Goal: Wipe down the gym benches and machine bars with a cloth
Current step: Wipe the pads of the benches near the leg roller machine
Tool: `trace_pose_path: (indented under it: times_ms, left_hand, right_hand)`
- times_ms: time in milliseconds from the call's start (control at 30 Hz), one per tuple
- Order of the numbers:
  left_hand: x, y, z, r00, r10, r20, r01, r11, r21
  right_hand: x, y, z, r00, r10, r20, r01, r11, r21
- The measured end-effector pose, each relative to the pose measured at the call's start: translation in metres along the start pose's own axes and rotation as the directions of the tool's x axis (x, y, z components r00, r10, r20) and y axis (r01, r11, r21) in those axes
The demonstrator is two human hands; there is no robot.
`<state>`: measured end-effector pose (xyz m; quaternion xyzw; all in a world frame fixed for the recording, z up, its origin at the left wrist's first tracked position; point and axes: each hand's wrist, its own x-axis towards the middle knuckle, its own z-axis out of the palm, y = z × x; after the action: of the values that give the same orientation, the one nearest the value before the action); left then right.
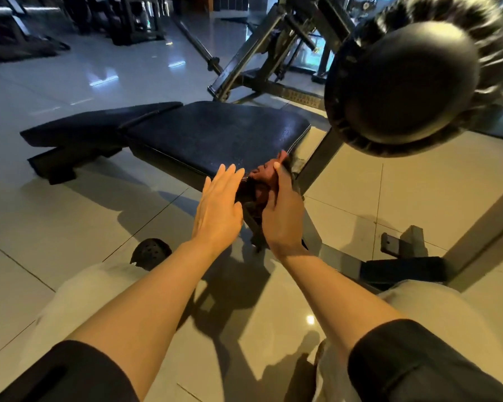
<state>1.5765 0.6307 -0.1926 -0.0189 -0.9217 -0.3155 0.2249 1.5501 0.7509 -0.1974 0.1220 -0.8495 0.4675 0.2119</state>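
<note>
A black padded bench seat [215,132] lies low in front of me, with its second pad [93,123] sloping away to the left. At the seat's near corner my right hand [282,216] grips a dark cloth [249,195], fingers curled round it against the pad's edge. The cloth hangs down between my hands and is mostly hidden. My left hand [218,210] is held flat with straight fingers beside the cloth, fingertips at the seat's near edge. A dark frame bar [320,158] rises from that corner to a round black roller pad [404,82].
A plate-loaded machine frame [259,44] stands behind the bench, and a long bar [198,42] lies on the glossy tiled floor. The bench's base and foot [401,268] stretch to the right of my arms. My shoe [150,252] is below the left hand. More machines fill the far left.
</note>
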Motion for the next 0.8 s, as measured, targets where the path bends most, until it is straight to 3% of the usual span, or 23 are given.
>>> trace_pose_path:
  times_ms: [100, 167, 367, 500, 800]
  left_hand:
    - [0.001, 0.000, 0.002, 0.999, 0.053, 0.002, -0.053, 0.998, 0.034]
    - [0.001, 0.000, 0.005, 0.996, 0.088, -0.014, -0.087, 0.994, 0.067]
    - [0.010, 0.000, 0.008, 0.980, 0.199, 0.022, -0.200, 0.965, 0.168]
    - [0.012, 0.002, 0.013, 0.982, 0.191, -0.011, -0.186, 0.968, 0.168]
    - [0.014, 0.011, 0.019, 0.988, 0.149, -0.045, -0.138, 0.974, 0.182]
  right_hand:
    - [0.013, 0.016, -0.002, 0.979, 0.204, -0.006, -0.204, 0.977, -0.064]
    - [0.007, 0.019, 0.005, 0.982, 0.181, 0.053, -0.180, 0.983, -0.018]
    - [0.029, 0.025, 0.003, 0.984, 0.174, -0.028, -0.173, 0.983, 0.057]
    - [0.063, 0.032, -0.012, 0.977, 0.214, -0.013, -0.215, 0.977, -0.011]
    - [0.049, 0.022, -0.008, 0.954, 0.299, -0.016, -0.288, 0.931, 0.226]
